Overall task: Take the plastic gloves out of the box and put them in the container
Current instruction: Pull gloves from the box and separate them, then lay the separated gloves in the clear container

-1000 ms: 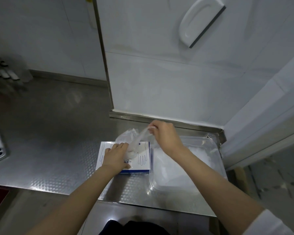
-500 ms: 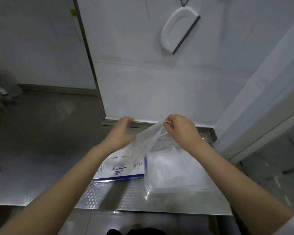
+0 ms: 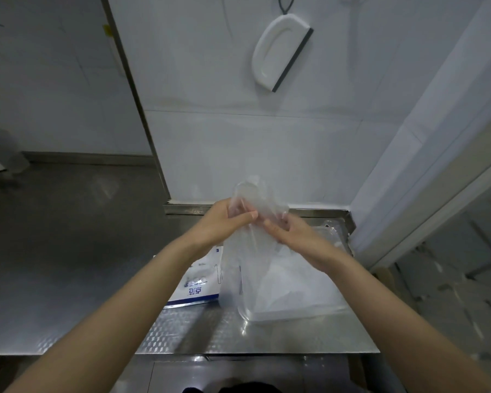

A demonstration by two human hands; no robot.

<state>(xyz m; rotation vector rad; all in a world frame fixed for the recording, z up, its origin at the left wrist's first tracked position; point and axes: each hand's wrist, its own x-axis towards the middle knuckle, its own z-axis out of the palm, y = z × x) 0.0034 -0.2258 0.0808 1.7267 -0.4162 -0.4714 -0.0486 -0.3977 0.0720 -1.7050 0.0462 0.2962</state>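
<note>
plastic glove (image 3: 256, 194) is pinched by curled fingers (image 3: 245, 216) of left hand (image 3: 224, 221) and right hand (image 3: 294, 235), held up over the container (image 3: 309, 312) beside the box (image 3: 199, 283); hands, apart a moment ago, now brought together.

A steel counter (image 3: 68, 279) carries a blue-and-white glove box (image 3: 199, 287) just beside a clear plastic container (image 3: 295, 316).

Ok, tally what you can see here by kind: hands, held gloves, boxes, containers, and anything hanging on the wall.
Hands: 2 (left hand, right hand)
Held glove, pinched by both hands: 1
Cardboard box: 1
Clear container: 1
Wall scraper: 1
Total: 6
</note>
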